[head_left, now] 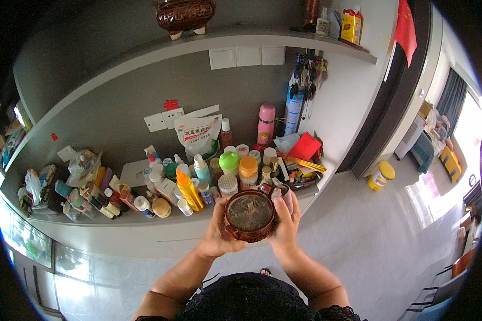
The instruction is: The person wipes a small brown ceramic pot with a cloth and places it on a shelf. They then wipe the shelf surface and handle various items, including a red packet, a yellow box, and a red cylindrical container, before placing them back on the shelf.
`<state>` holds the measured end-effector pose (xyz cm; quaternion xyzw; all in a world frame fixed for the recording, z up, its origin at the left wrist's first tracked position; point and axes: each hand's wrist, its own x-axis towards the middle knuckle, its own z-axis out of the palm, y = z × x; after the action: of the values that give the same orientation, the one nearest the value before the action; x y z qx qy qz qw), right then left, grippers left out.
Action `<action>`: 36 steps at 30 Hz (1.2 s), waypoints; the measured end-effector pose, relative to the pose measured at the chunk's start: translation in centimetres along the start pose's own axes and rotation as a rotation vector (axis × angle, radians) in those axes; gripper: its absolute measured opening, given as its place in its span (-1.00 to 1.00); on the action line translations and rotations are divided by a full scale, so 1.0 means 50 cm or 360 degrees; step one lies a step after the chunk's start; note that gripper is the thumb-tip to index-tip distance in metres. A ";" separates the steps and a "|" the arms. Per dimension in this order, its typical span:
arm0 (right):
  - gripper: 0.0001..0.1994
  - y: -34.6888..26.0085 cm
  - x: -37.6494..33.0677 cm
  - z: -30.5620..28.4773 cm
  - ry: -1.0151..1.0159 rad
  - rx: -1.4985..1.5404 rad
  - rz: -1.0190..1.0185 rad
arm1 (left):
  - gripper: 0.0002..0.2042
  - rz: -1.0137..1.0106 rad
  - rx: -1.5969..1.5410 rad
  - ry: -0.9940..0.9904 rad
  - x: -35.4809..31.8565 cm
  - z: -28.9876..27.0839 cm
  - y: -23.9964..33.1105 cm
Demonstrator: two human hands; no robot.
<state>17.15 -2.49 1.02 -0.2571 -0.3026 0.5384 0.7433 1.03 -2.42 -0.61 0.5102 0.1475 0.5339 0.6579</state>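
From the head camera I see both hands wrapped around a round brown ceramic pot (250, 215), held upright above the front edge of the grey counter (160, 235), towards its right end. Its mouth faces straight up at me, so its axis runs vertically; pale stick-like bits lie inside. My left hand (218, 230) cups its left wall, fingers closed around it; my right hand (286, 216) grips the right wall the same way.

The counter is crowded with bottles and jars along the grey wall: one yellow squeeze bottle (188, 188), one pink flask (266, 124), one white printed bag (199, 135), one red packet (306, 146). On the shelf (251, 36) above sits a second brown pot (185, 13). The floor is pale tile, with one yellow-lidded tub (382, 176).
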 end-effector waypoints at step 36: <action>-0.56 -0.027 0.010 0.110 -0.0397 -0.0284 -0.0217 | -0.18 -0.0113 -0.0286 -0.0017 0.146 -0.023 0.183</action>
<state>14.15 -2.12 5.83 -0.2322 -0.4558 0.4855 0.7090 -2.04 3.56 9.05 0.4465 0.1134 0.5187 0.7202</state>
